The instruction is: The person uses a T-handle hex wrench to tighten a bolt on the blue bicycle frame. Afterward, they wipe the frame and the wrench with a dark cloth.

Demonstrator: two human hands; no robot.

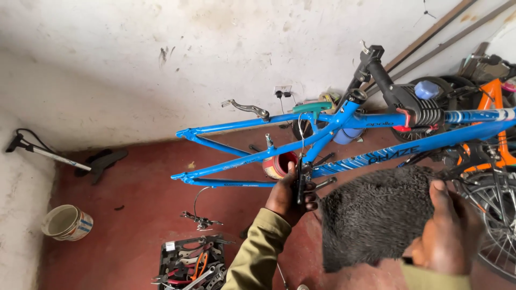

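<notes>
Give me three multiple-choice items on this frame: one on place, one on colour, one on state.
1. Where does the open black tool case lie?
A. on the red floor, lower left of the frame
B. on the wall
C. on the orange bicycle

2. What colour is the metal bicycle frame held up in the middle?
A. green
B. blue
C. white

3. What is the left hand doing?
A. hanging free
B. resting on the floor
C. gripping the frame near its bottom bracket

Key: 1 A, the case sits on the floor; 2 B, its tubes are blue; 3 C, the fingers wrap the part there, while the right hand holds a dark grey fuzzy cloth.
</notes>
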